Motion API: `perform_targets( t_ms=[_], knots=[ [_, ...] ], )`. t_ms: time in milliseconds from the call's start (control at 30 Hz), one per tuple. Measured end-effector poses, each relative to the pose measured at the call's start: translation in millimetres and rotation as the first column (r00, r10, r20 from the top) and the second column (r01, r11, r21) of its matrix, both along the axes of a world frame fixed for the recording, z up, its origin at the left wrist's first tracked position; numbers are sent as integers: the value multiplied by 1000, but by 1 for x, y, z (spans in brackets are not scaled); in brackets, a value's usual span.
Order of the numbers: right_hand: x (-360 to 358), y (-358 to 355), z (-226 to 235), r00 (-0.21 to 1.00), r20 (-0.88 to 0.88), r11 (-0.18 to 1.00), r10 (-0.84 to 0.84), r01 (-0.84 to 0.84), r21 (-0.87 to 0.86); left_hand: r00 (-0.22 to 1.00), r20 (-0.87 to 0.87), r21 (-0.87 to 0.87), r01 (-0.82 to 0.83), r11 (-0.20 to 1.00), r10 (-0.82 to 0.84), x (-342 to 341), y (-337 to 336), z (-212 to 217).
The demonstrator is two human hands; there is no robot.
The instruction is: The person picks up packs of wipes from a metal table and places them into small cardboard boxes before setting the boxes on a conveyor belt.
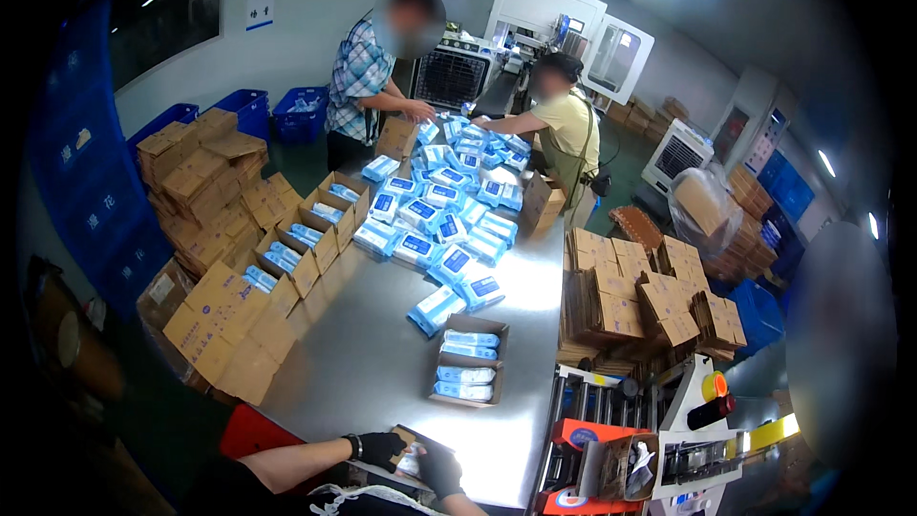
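Now gripping brown, open carton (pixel 408 437), blue-white inside, with black-gloved left hand (pixel 380 450); cannot tell finger closure of right hand (pixel 440 473).

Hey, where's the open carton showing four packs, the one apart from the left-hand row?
In the head view's lower middle: the open carton stands on the metal table, nearer its right edge, between the loose packs and the gloved right hand.

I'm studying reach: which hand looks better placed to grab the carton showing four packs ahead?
Probably the right hand: it lies closer to that carton, while the left hand sits farther left. Both are at a small box.
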State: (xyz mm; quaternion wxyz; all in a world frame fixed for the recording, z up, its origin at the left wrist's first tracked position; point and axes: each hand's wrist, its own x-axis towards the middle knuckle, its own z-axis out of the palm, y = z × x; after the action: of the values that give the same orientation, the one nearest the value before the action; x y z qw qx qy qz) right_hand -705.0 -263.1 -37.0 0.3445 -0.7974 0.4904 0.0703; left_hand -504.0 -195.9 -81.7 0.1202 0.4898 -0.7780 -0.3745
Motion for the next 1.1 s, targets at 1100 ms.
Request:
perform_targets(
  t_ms=[1100],
  knots=[
    [-215, -89, -10, 993, 107, 829, -48, 100, -550, 914, -396, 183, 168, 969, -84, -188, -126, 22]
  ],
)
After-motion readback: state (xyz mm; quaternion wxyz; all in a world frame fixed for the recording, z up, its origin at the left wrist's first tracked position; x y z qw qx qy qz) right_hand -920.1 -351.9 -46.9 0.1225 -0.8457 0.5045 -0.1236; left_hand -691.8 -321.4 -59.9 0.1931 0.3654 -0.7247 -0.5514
